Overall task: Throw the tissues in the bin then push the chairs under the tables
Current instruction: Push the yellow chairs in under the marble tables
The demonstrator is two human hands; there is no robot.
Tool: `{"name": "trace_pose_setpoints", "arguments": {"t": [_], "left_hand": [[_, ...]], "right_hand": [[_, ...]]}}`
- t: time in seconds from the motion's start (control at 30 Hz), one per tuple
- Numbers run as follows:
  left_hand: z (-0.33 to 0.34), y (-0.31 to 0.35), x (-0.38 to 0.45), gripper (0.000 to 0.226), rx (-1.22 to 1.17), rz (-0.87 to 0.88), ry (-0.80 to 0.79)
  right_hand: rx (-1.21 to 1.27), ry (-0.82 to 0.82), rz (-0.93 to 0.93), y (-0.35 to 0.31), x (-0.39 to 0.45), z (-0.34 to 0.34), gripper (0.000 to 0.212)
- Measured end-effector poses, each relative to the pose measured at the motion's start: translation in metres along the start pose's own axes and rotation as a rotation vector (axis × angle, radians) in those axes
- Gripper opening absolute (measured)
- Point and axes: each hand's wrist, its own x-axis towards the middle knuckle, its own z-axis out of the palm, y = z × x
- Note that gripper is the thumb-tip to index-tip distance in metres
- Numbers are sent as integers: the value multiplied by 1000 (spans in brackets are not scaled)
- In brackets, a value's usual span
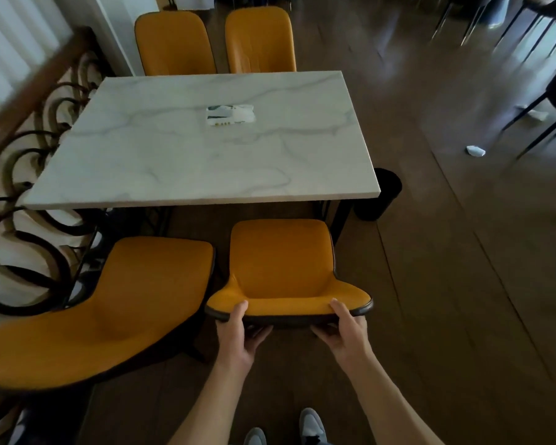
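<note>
Yellow chair sits straight ahead, seat front just short of the marble table edge, travel line pointing under it. Left hand and right hand both clamped on the backrest top, evenly spaced, so a straight forward push should do it.

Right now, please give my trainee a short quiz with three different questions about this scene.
1. True or false: both hands grip the backrest of the near right chair.
2. What lies on the marble table? A) a tissue pack B) a cup C) a plate
3. Fill in: the black bin stands beside the table's near ____ corner.

Key
1. True: left hand, right hand.
2. A, the tissue pack.
3. right
</note>
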Motion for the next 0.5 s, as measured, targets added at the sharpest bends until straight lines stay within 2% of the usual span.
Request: {"name": "trace_pose_setpoints", "arguments": {"t": [0.2, 0.5], "left_hand": [[41, -11, 13, 68, -21, 33, 30], [81, -1, 44, 64, -19, 42, 27]], "right_hand": [[-37, -32, 1, -45, 23, 5, 67], [-54, -24, -33, -78, 50, 26, 60]]}}
